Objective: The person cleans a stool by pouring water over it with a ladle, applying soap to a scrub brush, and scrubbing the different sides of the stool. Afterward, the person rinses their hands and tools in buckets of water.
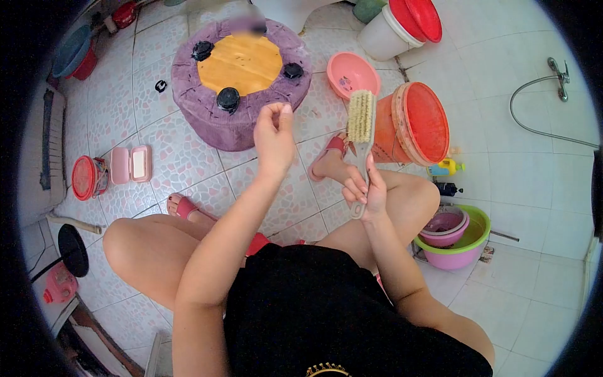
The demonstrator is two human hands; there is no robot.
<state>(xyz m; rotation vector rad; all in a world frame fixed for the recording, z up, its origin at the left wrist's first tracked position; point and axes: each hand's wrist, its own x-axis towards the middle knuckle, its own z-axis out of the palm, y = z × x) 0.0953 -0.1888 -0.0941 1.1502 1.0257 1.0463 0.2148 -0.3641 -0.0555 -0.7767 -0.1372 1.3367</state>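
Observation:
My right hand (pixel 367 191) is wrapped around the handle of a scrub brush (pixel 361 118), held upright with its pale bristles facing left. My left hand (pixel 275 135) is raised just in front of a purple upholstered stool (pixel 210 129), its fingertips pinched together. Whatever may be between those fingertips is too small to make out. The stool lies upside down on the floor, showing a round wooden base (pixel 242 63) with black feet (pixel 228 98) around it. A blurred patch covers the stool's far edge.
An orange bucket (pixel 389 129) and a pink basin (pixel 353 70) stand right of the stool. Nested basins (pixel 461 251) sit by my right knee. At left are a small red-lidded bucket (pixel 88 178) and an open pink soap box (pixel 130 164). A small black piece (pixel 161 86) lies on the tiles.

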